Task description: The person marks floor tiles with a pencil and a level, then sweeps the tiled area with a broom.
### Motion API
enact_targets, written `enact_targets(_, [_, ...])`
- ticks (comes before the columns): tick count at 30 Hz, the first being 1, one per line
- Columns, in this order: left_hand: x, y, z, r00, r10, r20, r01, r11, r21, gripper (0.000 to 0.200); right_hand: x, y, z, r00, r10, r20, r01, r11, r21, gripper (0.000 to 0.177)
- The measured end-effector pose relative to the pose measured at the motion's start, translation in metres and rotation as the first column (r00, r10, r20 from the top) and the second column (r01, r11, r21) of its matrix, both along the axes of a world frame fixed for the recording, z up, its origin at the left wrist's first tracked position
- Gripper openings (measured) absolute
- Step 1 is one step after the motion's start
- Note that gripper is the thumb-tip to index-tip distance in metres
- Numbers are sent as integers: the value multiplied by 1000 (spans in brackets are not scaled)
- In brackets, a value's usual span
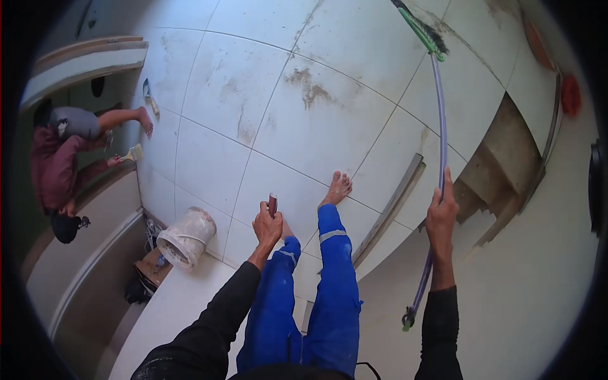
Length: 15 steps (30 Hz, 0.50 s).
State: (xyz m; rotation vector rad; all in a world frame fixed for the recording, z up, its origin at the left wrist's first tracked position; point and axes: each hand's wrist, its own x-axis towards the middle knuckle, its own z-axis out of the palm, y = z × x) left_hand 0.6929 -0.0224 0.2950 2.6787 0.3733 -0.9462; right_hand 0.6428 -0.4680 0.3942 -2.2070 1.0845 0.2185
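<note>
My right hand (442, 218) is closed around the purple stick of a broom (440, 114), with the forefinger stretched along it. The broom's green head (425, 35) with dark bristles rests towards the far side of the tiled floor. My left hand (268, 225) is closed on a short brown handle (273, 204) that pokes up out of the fist. What tool it belongs to, if any, is hidden. Below the left hand and to its left stands a white bucket (193, 234), stained with plaster or paint.
Dirty pale tiles (304, 126) cover the floor. At left another person (66, 155) crouches in an opening, holding a paintbrush (134, 152). A trowel-like tool (151, 98) lies near that person's foot. A long strip (389, 212) lies to the right, beside brown sheets (500, 164).
</note>
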Motion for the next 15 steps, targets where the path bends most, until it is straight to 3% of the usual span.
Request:
enact_targets(1, [-8,28,26,998,53,25,-54,998,35,31,-6,30,36,997,35,69,-43,992,117,58])
enact_targets(2, [-17,54,50,994,101,45,-104,992,71,31,-11,59,73,994,79,-76,-55,957,284,59])
enact_targets(5, [-33,118,107,954,286,86,-296,946,133,27,8,168,155,945,232,-231,-1,707,707,67])
enact_targets(7, [-45,149,118,913,392,117,-407,898,167,25,-11,251,126,938,339,-73,-113,499,859,67])
enact_targets(8, [-56,159,120,900,420,118,-435,885,169,25,4,295,117,951,247,-184,111,282,953,64])
enact_targets(10, [-71,173,113,874,454,174,-481,860,171,22,34,381,54,917,289,-276,270,60,961,60])
enact_targets(13, [-89,178,123,838,531,128,-545,824,155,22,82,448,-24,900,355,-254,214,148,965,60])
enact_targets(15, [-105,190,125,813,573,102,-581,807,106,22,111,413,-53,879,368,-303,215,261,941,62])
